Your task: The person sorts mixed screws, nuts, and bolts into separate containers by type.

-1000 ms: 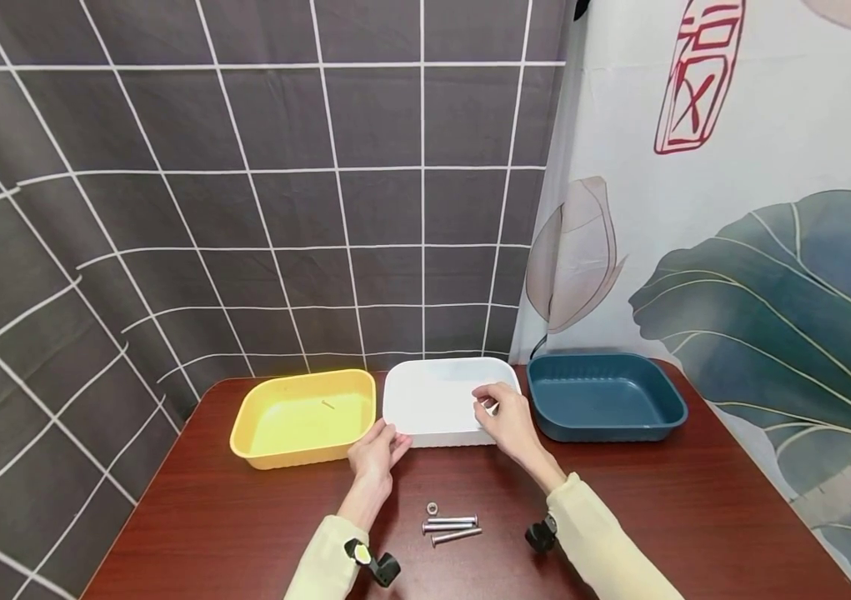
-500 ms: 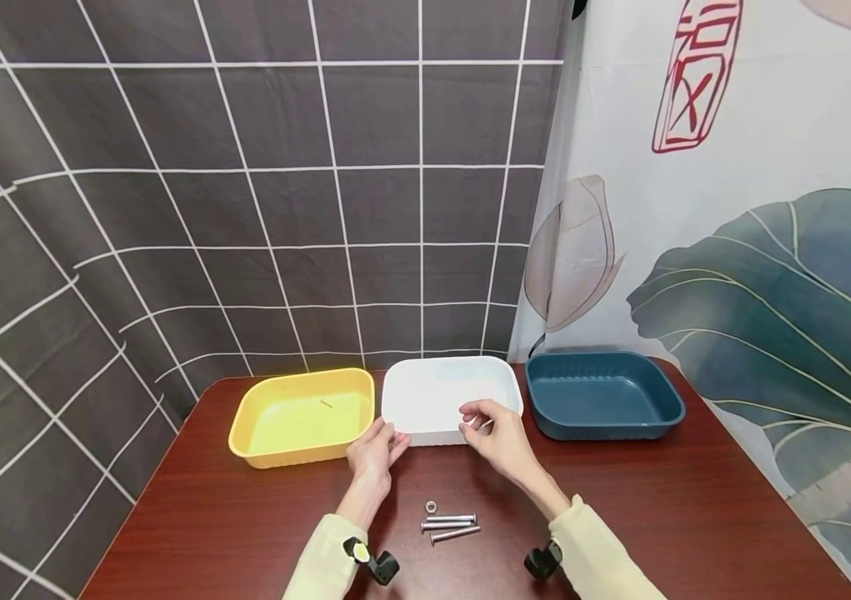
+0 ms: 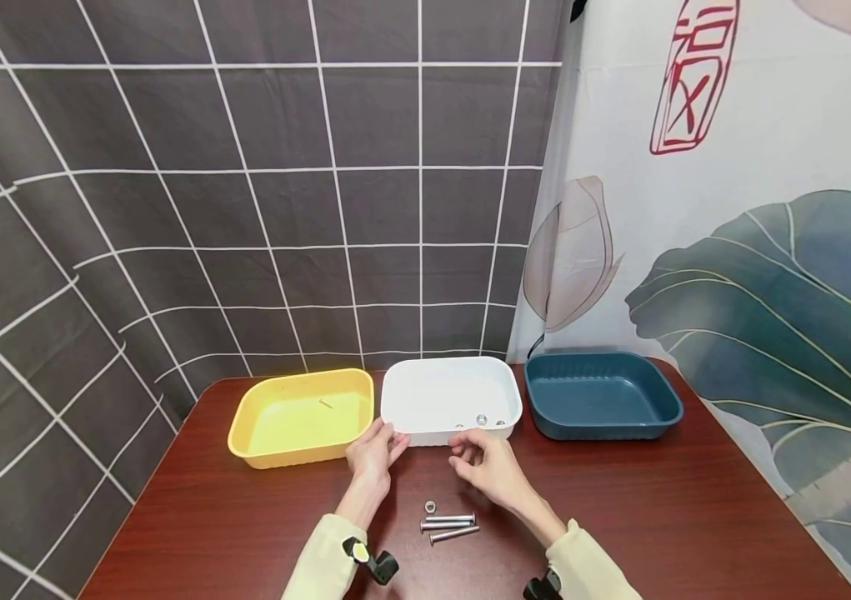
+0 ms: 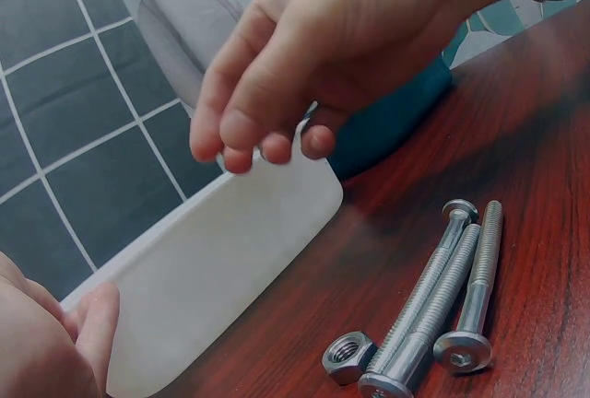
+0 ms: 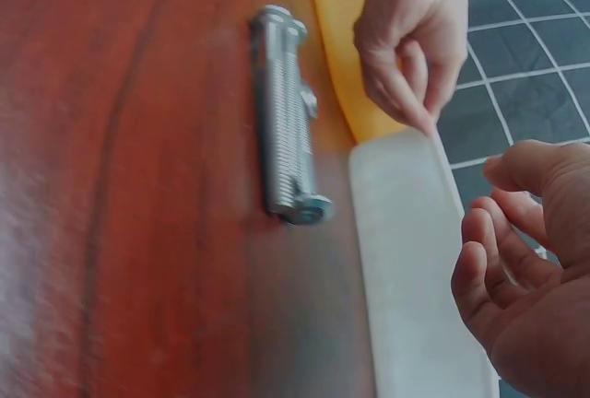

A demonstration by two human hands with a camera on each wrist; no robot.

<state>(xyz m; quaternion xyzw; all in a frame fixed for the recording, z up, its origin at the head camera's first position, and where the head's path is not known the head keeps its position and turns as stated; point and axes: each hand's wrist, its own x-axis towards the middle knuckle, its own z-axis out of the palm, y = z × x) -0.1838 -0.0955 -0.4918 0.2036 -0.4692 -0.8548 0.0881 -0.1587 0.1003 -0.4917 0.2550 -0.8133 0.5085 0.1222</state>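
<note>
At the front left corner of the white tray [image 3: 425,392], my left hand [image 3: 371,457] pinches the rim, its thumb against the outer wall in the left wrist view. My right hand [image 3: 491,471] is just in front of the tray's near wall, fingers loosely bent and nothing between them; the right wrist view shows its bare fingertips [image 5: 475,255]. Inside the white tray, near the front, lie a metal nut [image 3: 481,419] and a couple more small metal pieces, partly hidden by the wall. On the table in front are three metal bolts [image 4: 429,297] and one hex nut [image 4: 348,357].
To the left stands a yellow tray [image 3: 267,457] with a small thin piece [image 3: 326,403] in it. A dark blue tray [image 3: 605,432] stands on the right. All three trays line the back of the reddish wooden table [image 3: 245,533], before a grey grid-patterned curtain [image 3: 380,208].
My right hand has drawn back from over the white tray, toward me, and its fingers have loosened. The nut in the tray is now in plain sight. My left hand stays at the corner.
</note>
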